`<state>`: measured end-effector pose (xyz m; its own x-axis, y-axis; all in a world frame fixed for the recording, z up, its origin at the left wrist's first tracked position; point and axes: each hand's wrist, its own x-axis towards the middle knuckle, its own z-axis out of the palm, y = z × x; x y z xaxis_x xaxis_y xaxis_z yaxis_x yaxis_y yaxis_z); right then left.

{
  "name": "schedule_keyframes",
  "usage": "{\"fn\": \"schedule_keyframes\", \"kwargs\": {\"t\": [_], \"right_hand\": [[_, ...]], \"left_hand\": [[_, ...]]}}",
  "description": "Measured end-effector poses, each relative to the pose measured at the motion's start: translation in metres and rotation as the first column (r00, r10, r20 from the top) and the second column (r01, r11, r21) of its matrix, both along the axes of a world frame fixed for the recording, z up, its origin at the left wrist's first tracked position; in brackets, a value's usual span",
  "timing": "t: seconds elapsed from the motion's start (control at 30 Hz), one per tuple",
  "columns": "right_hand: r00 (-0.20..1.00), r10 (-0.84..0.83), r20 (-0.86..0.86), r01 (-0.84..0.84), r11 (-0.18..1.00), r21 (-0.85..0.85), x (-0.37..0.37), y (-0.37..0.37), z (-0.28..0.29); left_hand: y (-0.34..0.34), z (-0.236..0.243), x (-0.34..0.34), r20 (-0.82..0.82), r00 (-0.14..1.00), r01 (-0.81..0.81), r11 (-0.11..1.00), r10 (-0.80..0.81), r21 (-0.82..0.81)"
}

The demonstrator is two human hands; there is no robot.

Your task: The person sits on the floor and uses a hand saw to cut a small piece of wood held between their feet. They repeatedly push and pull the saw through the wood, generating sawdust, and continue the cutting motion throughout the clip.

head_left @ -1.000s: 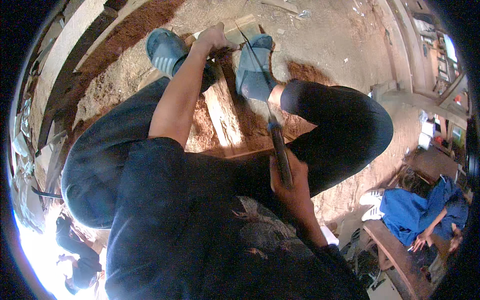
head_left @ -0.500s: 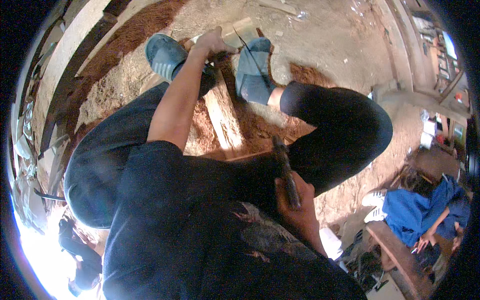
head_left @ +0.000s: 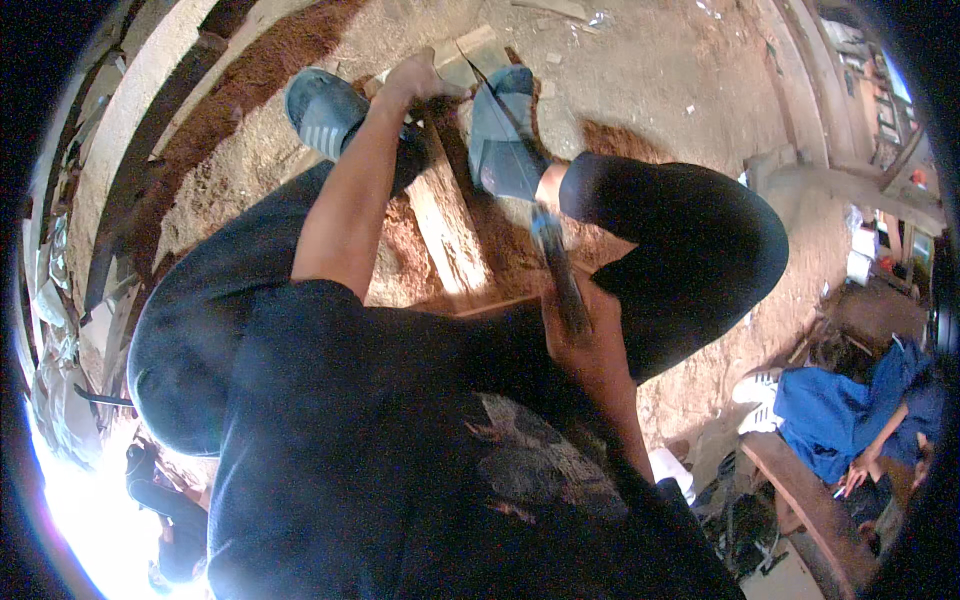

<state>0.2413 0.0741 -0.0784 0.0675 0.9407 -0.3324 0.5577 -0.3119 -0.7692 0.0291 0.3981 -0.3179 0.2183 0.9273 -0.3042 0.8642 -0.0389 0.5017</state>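
My left hand [head_left: 415, 78] reaches out between my shoes and grips a pale piece of wood [head_left: 484, 48]; some of its fingers are hidden. Close to me, my right hand [head_left: 588, 325] is wrapped round the dark handle of a handsaw [head_left: 556, 262]. The saw's thin dark blade, seen almost edge-on, slants forward past my right shoe [head_left: 503, 135] to the pale wood. Whether its teeth are in the wood I cannot tell. Below my left hand, a thick rough timber [head_left: 445, 225] runs back toward me between my legs.
My left shoe [head_left: 325, 112] is beside my left hand. Long wooden beams [head_left: 140, 130] line the left side. Reddish sawdust [head_left: 625, 140] lies on the ground. At the lower right, a person in blue clothing [head_left: 835, 415] sits near a plank [head_left: 810, 505]; another person [head_left: 175, 515] is at the lower left.
My right hand has pushed the saw forward, away from me, and its handle now stands nearer my right shoe. My left hand stays on the wood almost unmoved.
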Motion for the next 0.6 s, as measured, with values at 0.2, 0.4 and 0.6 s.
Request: {"fn": "schedule_keyframes", "kwargs": {"t": [0.2,0.4,0.6], "right_hand": [[0.993,-0.105,0.044,0.108,0.992,-0.069,-0.002,-0.003,0.016],[0.977,-0.2,0.07,0.203,0.979,-0.029,0.004,-0.01,0.001],[1.0,0.014,0.009,-0.011,0.975,-0.221,0.009,0.001,0.024]], "left_hand": [[-0.002,0.012,0.003,-0.013,1.0,-0.004,1.0,0.004,-0.023],[-0.004,0.016,0.004,-0.039,0.999,-0.005,0.999,0.003,-0.041],[-0.001,-0.004,0.005,0.009,1.0,0.012,0.999,-0.012,-0.052]]}}
